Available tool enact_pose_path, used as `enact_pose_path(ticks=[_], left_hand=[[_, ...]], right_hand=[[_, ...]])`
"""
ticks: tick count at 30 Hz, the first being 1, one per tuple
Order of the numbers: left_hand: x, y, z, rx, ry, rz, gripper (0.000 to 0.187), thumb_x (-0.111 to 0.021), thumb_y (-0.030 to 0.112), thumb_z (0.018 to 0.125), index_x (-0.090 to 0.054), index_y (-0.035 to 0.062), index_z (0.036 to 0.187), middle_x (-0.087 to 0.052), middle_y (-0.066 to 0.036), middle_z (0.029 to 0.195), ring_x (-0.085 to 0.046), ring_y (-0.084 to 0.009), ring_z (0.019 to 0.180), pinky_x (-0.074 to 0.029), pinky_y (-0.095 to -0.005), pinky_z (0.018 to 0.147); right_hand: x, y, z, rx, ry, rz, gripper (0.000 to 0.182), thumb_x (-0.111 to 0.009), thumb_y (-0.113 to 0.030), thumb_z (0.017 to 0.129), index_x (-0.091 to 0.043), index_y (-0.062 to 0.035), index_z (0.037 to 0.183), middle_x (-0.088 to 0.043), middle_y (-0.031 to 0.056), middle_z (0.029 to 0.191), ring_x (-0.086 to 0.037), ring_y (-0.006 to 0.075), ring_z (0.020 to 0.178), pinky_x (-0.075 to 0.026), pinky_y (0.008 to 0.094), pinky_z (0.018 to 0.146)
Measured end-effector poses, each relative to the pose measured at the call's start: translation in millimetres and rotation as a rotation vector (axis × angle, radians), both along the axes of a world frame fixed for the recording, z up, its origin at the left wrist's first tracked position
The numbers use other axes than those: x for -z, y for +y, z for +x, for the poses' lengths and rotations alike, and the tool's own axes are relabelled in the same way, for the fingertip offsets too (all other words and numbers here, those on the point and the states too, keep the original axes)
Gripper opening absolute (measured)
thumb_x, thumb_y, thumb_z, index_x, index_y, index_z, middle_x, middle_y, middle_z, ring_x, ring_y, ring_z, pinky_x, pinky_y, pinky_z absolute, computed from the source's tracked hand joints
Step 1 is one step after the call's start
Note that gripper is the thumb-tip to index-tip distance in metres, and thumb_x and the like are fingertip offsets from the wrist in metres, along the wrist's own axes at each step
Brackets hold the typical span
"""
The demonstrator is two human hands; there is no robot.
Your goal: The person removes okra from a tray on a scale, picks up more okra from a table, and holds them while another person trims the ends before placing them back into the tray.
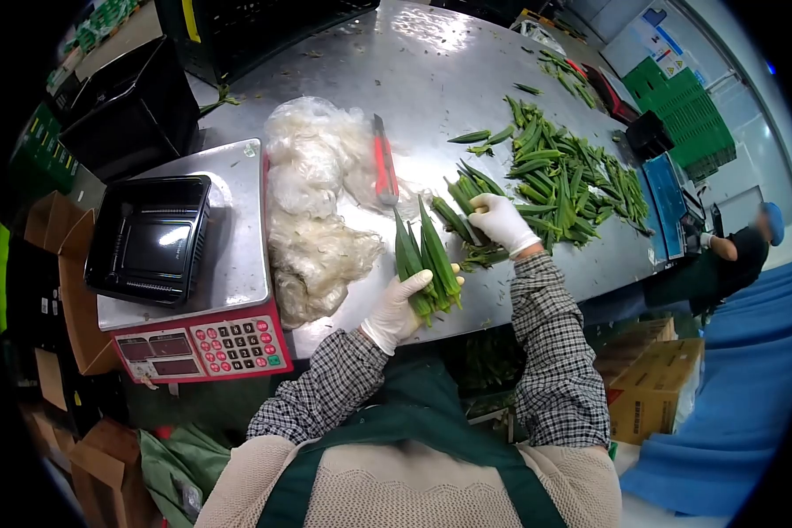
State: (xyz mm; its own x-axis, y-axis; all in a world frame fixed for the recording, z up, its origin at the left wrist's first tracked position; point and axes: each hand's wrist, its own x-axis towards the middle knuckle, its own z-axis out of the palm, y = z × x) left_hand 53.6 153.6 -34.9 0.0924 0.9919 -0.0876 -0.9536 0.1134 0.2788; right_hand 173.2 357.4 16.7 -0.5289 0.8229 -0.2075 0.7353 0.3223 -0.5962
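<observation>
My left hand, in a white glove, is closed around a bunch of okra pods, tips pointing away from me. Just to the right, my gloved right hand has its fingers closed on okra at the near edge of the pile; its fingertips are partly hidden. The large okra pile spreads over the metal table beyond that hand. A red-handled knife lies left of the okra, beside crumpled clear plastic bags.
At left, a red scale carries a black plastic tray. Behind it stand stacked black trays and a black crate. A blue-topped device sits at the right edge, near a co-worker. Cardboard boxes stand below.
</observation>
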Motion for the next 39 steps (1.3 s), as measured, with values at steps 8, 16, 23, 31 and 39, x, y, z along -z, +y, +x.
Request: enact_pose_path(ticks=[8, 16, 23, 31, 39], left_hand=[[1, 0, 0, 0.040, -0.031, 0.005, 0.053, -0.055, 0.027, 0.088, -0.038, -0.0025, 0.129, -0.048, -0.021, 0.126, -0.048, -0.0348, 0.116, -0.040, -0.0480, 0.097], [5, 0, 1, 0.072, -0.091, 0.015, 0.054, -0.055, 0.030, 0.089, -0.038, -0.0010, 0.129, -0.049, -0.020, 0.124, -0.050, -0.0334, 0.114, -0.041, -0.0461, 0.096], [-3, -2, 2, -0.007, -0.017, 0.028, 0.050, -0.061, 0.025, 0.085, -0.043, -0.0005, 0.124, -0.054, -0.016, 0.115, -0.055, -0.0272, 0.107, -0.046, -0.0403, 0.091], [-6, 0, 0, 0.024, -0.083, -0.021, 0.040, -0.059, 0.016, 0.085, -0.046, -0.0013, 0.119, -0.056, -0.017, 0.112, -0.058, -0.0282, 0.100, -0.049, -0.0432, 0.088], [-3, 0, -1, -0.008, -0.084, -0.033, 0.042, -0.058, 0.018, 0.085, -0.046, -0.0025, 0.119, -0.055, -0.018, 0.114, -0.058, -0.0288, 0.102, -0.049, -0.0437, 0.089]], right_hand=[[-35, -57, 12, -0.153, 0.680, 0.030, 0.019, -0.054, 0.004, 0.082, -0.052, -0.0019, 0.100, -0.057, 0.0069, 0.102, -0.054, 0.0112, 0.088, -0.045, 0.0241, 0.078], [3, -89, 9, -0.218, 1.001, -0.093, 0.034, -0.056, 0.009, 0.077, -0.047, -0.0048, 0.107, -0.046, 0.0105, 0.125, -0.049, 0.0177, 0.108, -0.043, 0.0295, 0.089], [-17, -111, -3, -0.442, 0.483, 0.516, 0.027, -0.051, 0.012, 0.072, -0.057, -0.0013, 0.095, -0.058, 0.0183, 0.112, -0.057, 0.0295, 0.105, -0.046, 0.0340, 0.090], [8, -44, -2, -0.009, 0.231, 0.480, 0.018, -0.055, -0.004, 0.081, -0.059, -0.0002, 0.098, -0.060, 0.0133, 0.091, -0.060, 0.0227, 0.076, -0.047, 0.0298, 0.070], [6, -13, -17, 0.091, 0.281, 0.102, 0.030, -0.056, -0.016, 0.081, -0.059, 0.0014, 0.105, -0.063, 0.0126, 0.092, -0.062, 0.0219, 0.082, -0.049, 0.0308, 0.074]])
